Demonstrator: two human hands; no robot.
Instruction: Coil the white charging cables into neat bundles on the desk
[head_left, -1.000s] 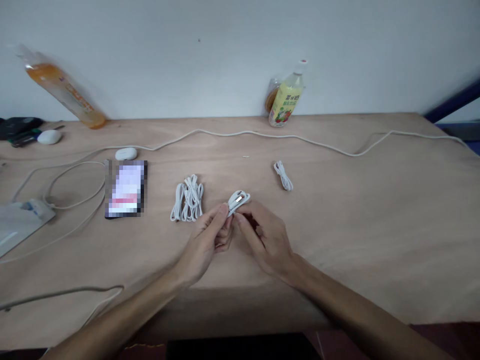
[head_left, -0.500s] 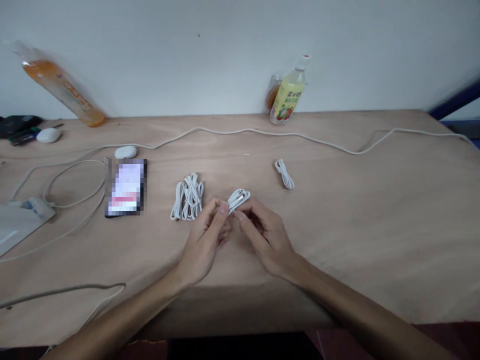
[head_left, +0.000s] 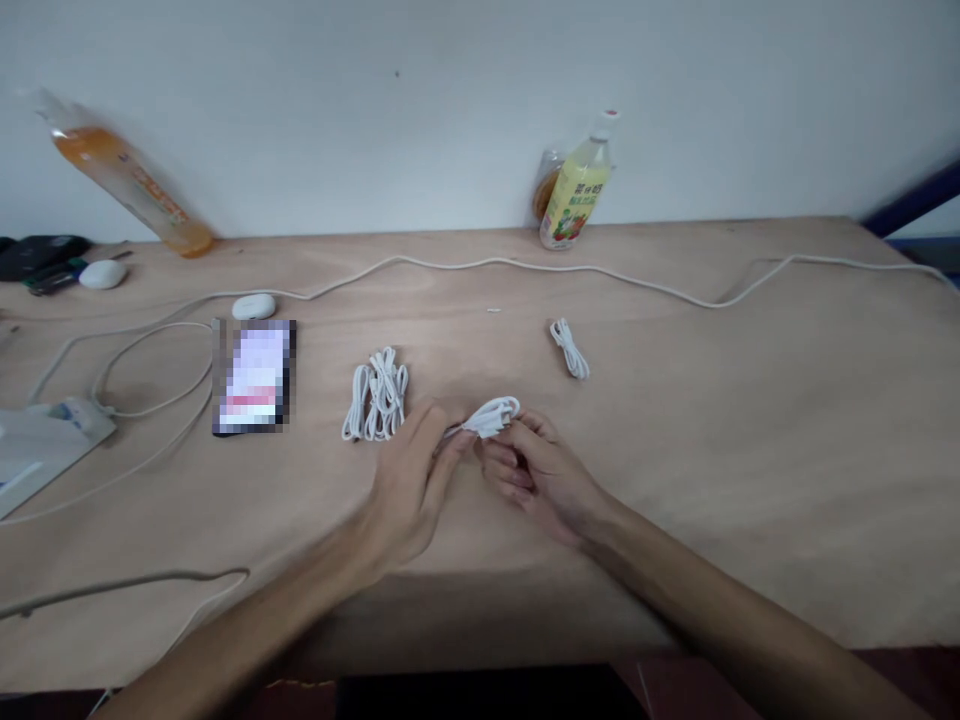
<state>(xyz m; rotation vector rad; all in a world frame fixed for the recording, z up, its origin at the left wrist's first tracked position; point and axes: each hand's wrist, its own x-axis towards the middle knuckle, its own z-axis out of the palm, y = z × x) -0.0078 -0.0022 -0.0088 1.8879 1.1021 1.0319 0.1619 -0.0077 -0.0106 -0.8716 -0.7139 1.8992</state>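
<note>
A coiled white cable is held above the table between my two hands. My left hand is closed, pinching the bundle's left part between thumb and fingers. On the other side, my right hand is closed too, its thumb and index finger at the right end of the coil, near a plug. Several more bundled white cables lie close together just beyond my left hand. One single cable bundle rests apart, farther back and to the right.
A phone lies left, with a white earbud case behind it. A long white cord crosses the table's back. An orange drink bottle and a yellow-labelled bottle lean at the wall.
The held cable has turned and shifted slightly right and nearer to me, its loop now pointing more to the right. My right fingers have moved from its lower side to its right end.
</note>
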